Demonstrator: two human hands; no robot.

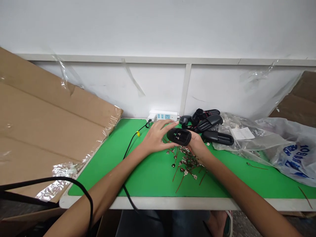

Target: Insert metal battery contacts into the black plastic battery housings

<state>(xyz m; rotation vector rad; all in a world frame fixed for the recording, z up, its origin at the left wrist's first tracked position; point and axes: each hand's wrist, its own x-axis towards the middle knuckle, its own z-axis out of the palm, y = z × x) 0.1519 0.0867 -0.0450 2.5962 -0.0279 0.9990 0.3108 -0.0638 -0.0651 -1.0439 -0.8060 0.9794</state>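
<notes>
A black plastic housing (182,137) with an open recess is held above the table, its hollow side facing me. My right hand (199,147) grips its right end, with the fingers partly hidden behind it. At its left end is my left hand (156,135), fingers spread; the thumb reaches the lower edge, though whether it touches I cannot tell. Under the hands lies a loose pile of small metal contact pieces with thin red-brown wires (188,161). More black housings (209,122), some with red wires, are heaped just behind my right hand.
A white power strip (163,115) stands against the wall, with a black cable (128,148) running across the green tabletop (148,177). Clear plastic bags (283,144) and a paper slip (243,133) lie at right. Large cardboard (49,115) leans on the left.
</notes>
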